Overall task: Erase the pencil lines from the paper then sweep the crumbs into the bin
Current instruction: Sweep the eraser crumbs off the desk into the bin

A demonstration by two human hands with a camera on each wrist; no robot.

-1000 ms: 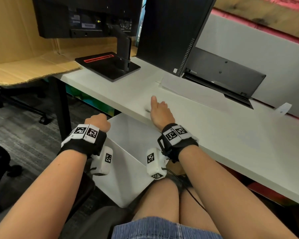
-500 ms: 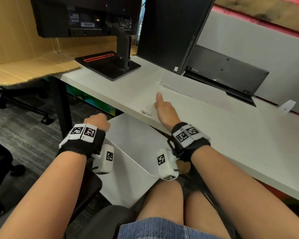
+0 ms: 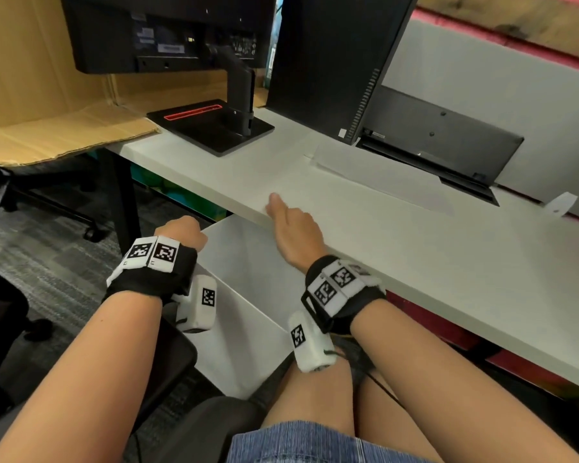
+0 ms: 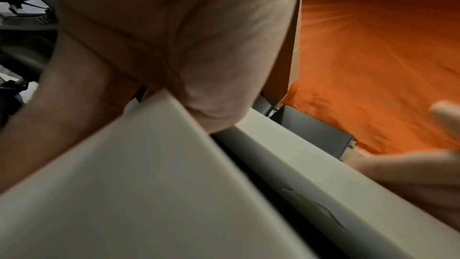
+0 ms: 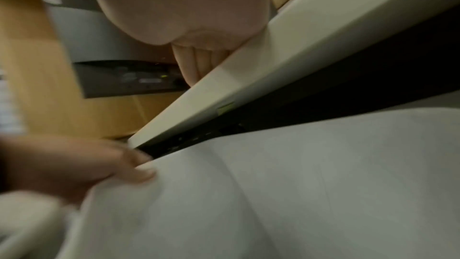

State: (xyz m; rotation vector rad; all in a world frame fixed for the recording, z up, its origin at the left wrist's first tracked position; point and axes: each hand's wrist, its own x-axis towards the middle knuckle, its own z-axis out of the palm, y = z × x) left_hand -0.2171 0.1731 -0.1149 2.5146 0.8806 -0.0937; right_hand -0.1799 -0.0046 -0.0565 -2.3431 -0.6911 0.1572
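A white bin [image 3: 248, 289] stands under the front edge of the white desk [image 3: 432, 262]. My left hand [image 3: 183, 232] grips the bin's rim at its far left corner; the right wrist view shows its fingers [image 5: 129, 164] pinching that rim. My right hand [image 3: 293, 228] lies on its side at the desk's front edge above the bin, thumb up, its straight fingers [image 5: 199, 64] against the desk top. A white sheet of paper [image 3: 381, 177] lies further back on the desk. No crumbs show; my right hand covers the edge where they lay.
Two black monitors stand at the back of the desk, one on a black base [image 3: 211, 128] at the left, one leaning [image 3: 331, 61] in the middle. Cardboard [image 3: 64, 135] lies left of the desk. My knees sit below, and an office chair [image 3: 47, 202] is on the left floor.
My right hand has slid left and toward me along the desk, over the spot where dark crumbs showed half a second ago. My left hand has kept its hold on the bin.
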